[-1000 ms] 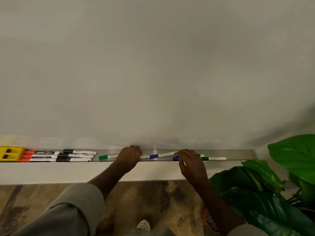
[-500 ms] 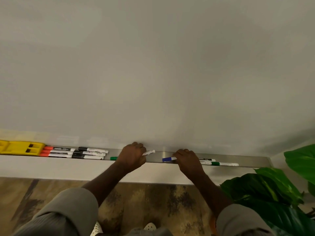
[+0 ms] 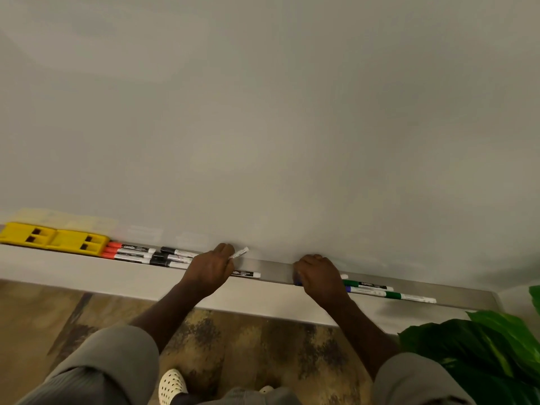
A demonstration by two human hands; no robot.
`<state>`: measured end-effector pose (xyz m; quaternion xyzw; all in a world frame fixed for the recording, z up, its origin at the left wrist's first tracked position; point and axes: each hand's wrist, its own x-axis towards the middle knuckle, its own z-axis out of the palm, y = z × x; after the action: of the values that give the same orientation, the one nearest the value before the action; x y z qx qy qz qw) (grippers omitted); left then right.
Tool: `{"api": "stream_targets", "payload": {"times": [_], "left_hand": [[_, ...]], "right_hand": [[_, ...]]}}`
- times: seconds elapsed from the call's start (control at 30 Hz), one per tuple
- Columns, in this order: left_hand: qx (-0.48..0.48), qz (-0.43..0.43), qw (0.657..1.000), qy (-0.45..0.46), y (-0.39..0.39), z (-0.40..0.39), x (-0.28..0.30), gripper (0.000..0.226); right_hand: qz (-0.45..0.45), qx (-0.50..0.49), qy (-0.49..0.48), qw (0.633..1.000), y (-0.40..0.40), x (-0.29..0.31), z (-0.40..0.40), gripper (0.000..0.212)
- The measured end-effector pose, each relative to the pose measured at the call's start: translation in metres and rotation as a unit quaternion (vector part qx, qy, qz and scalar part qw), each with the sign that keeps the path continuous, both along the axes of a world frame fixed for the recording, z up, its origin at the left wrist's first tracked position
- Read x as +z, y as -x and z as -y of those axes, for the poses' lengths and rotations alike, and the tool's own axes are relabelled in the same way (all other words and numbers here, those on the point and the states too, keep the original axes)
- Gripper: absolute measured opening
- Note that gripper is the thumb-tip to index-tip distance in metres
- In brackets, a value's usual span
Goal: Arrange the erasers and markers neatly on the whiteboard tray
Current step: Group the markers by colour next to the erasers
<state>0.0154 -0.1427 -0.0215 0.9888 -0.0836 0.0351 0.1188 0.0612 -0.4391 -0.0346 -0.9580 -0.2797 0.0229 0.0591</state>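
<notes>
A metal whiteboard tray (image 3: 274, 268) runs along under the whiteboard. Two yellow erasers (image 3: 54, 240) sit at its left end, with several red and black markers (image 3: 140, 254) lined up beside them. My left hand (image 3: 209, 270) is shut on a thin white marker (image 3: 240, 253) whose end sticks up to the right; another marker (image 3: 245, 273) lies under that hand. My right hand (image 3: 317, 276) is closed over a blue-capped marker (image 3: 298, 283) on the tray. To its right lie a green marker (image 3: 366, 285) and a blue-and-green pair (image 3: 391, 295).
Large green plant leaves (image 3: 479, 346) crowd the lower right, below the tray's right end. The white ledge (image 3: 87, 276) runs under the tray. My shoe (image 3: 172, 384) and the patterned brown floor show below.
The view has shifted right relative to the tray, so both erasers show. My left hand has lifted its marker end higher; my right hand now covers most of the blue-capped marker.
</notes>
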Motion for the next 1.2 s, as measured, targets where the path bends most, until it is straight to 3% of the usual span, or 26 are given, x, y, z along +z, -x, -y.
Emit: {"api": "stream_targets", "payload": {"times": [0.27, 0.6, 1.0, 1.1, 1.2], "left_hand": [[0.018, 0.008, 1.000, 0.000, 0.012, -0.036, 0.000, 0.027], [0.046, 0.009, 0.999, -0.016, 0.019, -0.054, -0.004, 0.025], [0.005, -0.010, 1.000, 0.012, 0.000, -0.025, -0.009, 0.014], [-0.014, -0.006, 1.000, 0.015, -0.006, -0.016, -0.007, 0.021], [-0.023, -0.001, 1.000, 0.016, -0.009, -0.009, -0.005, 0.024]], "right_hand": [[0.025, 0.085, -0.122, 0.988, 0.001, 0.008, -0.076, 0.025], [-0.011, 0.155, 0.007, 0.988, 0.016, -0.017, -0.123, 0.035], [0.019, 0.136, 0.035, 0.990, 0.017, -0.019, -0.025, 0.030], [0.021, 0.097, 0.025, 0.995, 0.014, -0.014, 0.005, 0.026], [0.005, 0.030, 0.031, 0.999, 0.009, -0.008, 0.033, 0.036]]}}
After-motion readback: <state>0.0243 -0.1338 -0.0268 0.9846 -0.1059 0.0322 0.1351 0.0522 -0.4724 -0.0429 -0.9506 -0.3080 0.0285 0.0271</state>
